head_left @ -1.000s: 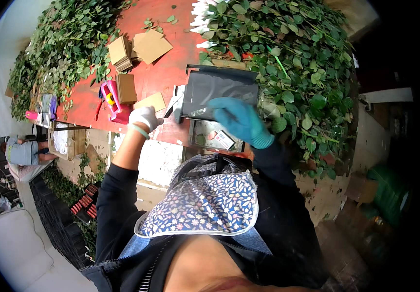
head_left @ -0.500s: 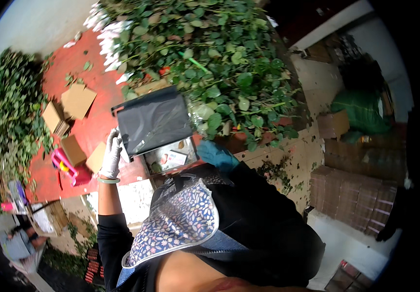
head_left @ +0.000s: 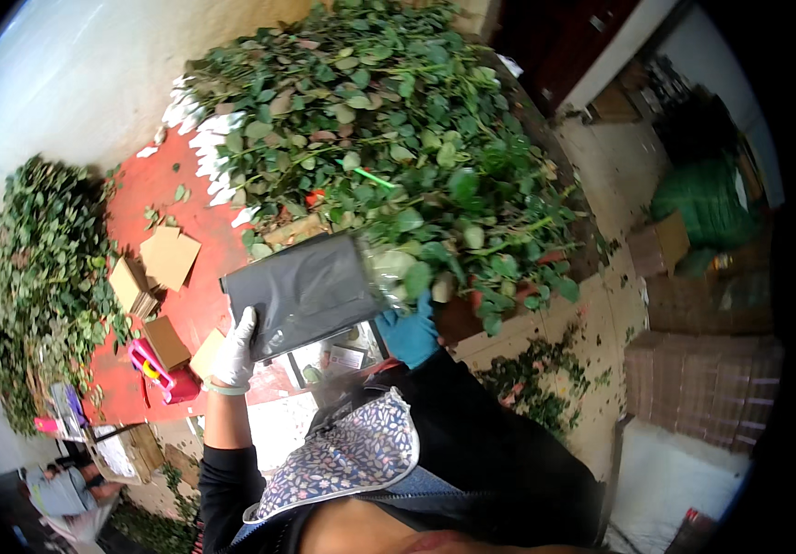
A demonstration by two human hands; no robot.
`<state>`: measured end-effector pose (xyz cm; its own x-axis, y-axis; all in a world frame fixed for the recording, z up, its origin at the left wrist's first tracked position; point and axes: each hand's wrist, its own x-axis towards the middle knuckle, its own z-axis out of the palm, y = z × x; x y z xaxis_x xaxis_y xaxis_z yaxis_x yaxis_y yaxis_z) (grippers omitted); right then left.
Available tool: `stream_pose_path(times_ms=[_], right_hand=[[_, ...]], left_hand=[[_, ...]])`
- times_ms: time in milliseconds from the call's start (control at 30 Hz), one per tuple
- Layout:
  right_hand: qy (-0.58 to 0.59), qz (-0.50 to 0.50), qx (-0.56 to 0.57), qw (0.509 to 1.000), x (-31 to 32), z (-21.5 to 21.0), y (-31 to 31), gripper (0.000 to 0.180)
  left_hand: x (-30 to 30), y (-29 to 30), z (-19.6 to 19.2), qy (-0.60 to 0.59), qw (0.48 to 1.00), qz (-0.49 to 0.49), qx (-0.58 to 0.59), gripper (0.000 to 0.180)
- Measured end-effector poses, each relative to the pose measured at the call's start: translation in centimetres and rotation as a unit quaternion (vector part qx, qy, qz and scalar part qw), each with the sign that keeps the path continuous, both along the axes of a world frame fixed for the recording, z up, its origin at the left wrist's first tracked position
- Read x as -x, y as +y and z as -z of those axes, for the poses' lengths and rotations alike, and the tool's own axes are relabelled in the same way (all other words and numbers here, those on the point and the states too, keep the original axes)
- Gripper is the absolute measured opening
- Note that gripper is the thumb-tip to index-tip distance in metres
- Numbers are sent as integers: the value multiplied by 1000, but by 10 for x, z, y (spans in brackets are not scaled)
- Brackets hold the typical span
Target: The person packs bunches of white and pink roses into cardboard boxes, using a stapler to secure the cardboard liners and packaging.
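A flat, glossy black plastic packet lies tilted over the near side of the red table. My left hand, in a white glove, grips its lower left corner, thumb on top and the other fingers hidden beneath. In a blue-green glove, my right hand is beside the packet's lower right corner with its fingers apart. It is close to some crumpled clear plastic; whether it touches this I cannot tell. Below the packet a shallow tray shows in part, with a small white printed card in it.
Leafy cut stems with white-wrapped ends are heaped behind the packet, and another heap is at the left. On the red table are cardboard pieces and a pink tape dispenser. Brown cartons stand at right.
The packet has tipped flatter and covers more of the tray. My left thumb now lies over its corner. My right hand has come up at its right corner, fingers more spread. The view has shifted.
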<state>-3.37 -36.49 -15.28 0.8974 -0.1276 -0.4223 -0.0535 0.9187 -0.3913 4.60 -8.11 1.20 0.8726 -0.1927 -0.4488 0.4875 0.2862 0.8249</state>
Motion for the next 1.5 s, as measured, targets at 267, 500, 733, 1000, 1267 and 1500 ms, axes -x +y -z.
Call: stream_pose_path(times_ms=[267, 500, 733, 1000, 1267, 1500], right_hand=[[-77, 34, 24, 996, 33, -58, -35, 69], [-41, 70, 349, 933, 79, -32, -54, 63], [97, 51, 58, 992, 146, -23, -36, 44], [110, -45, 567, 815, 177, 90, -14, 58], [-39, -89, 197, 976, 182, 70, -49, 57], [40, -68, 113, 990, 244, 76, -176, 62]], left_hand=[[89, -14, -65, -320, 927, 127, -146, 90], [137, 12, -37, -353, 882, 131, -284, 87], [184, 28, 2, -299, 939, 97, -141, 90], [236, 44, 31, -303, 866, 120, -380, 80], [290, -11, 21, -288, 872, 70, -390, 89], [351, -98, -29, -291, 886, 55, -358, 95]])
